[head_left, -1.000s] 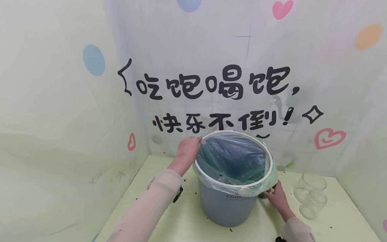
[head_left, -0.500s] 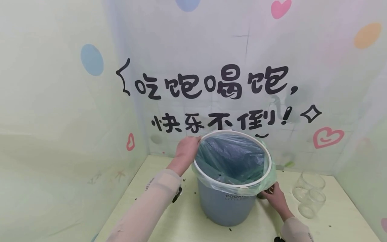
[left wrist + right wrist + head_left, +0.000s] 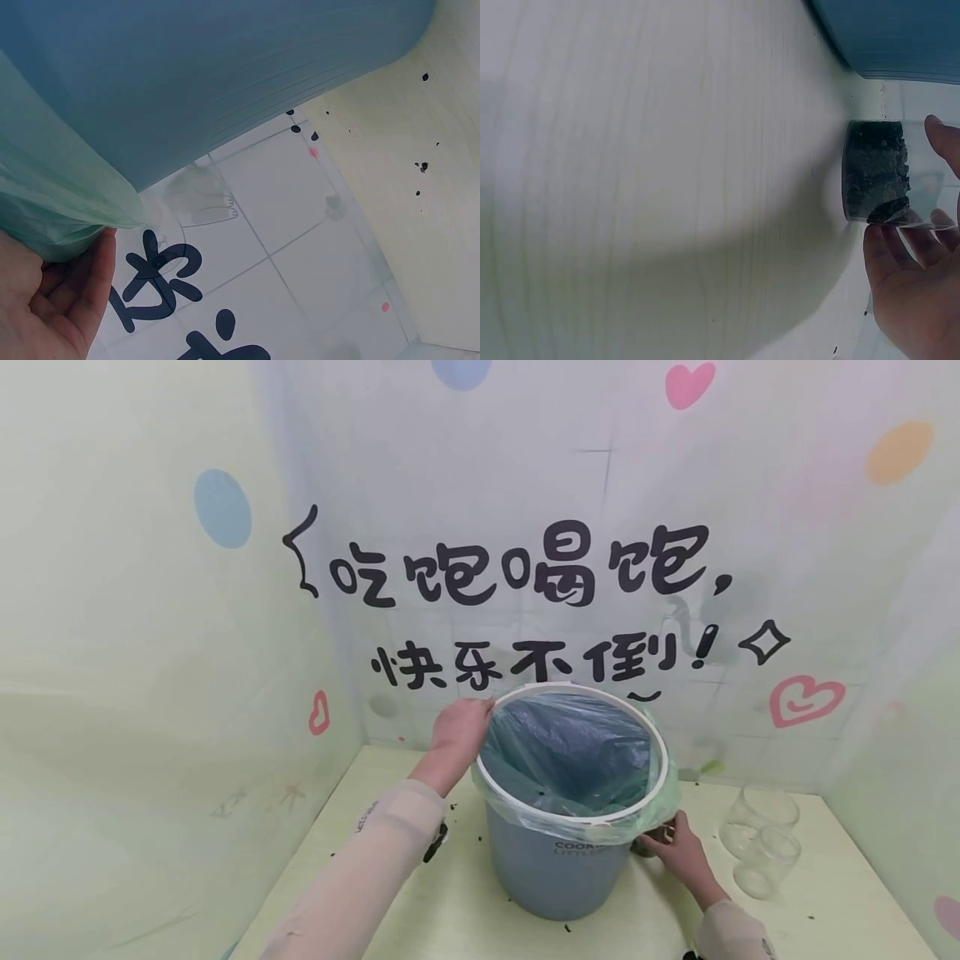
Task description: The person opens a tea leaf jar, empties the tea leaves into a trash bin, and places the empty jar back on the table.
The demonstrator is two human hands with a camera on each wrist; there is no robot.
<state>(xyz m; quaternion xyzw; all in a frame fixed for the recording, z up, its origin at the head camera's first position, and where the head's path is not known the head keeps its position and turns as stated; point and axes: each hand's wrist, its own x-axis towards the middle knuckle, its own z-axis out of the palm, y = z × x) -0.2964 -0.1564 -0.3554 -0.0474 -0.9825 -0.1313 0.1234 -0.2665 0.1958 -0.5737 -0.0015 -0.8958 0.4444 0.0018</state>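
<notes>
A blue-grey trash can (image 3: 555, 885) stands upright on the table, a thin green plastic bag (image 3: 570, 752) lining it and folded over its white rim. At the rim's left side, my left hand (image 3: 459, 731) grips the edge through the bag; the left wrist view shows its fingers (image 3: 94, 281) curled under the green plastic. Low beside the can's right side, my right hand (image 3: 686, 853) holds a clear glass cup (image 3: 876, 172). Dark crumbly bits fill the cup's lower part. Thumb and fingers lie on opposite sides of it. The can and bag partly hide the cup in the head view.
Two clear glass containers, a larger one (image 3: 757, 818) and a smaller one (image 3: 768, 860), stand on the right of the pale table (image 3: 832, 902). Dark crumbs are scattered around the can. A printed wall sheet (image 3: 525, 485) rises directly behind.
The head view has turned slightly, so the scene sits a little further left. Both hands keep their holds, and the can stays in place.
</notes>
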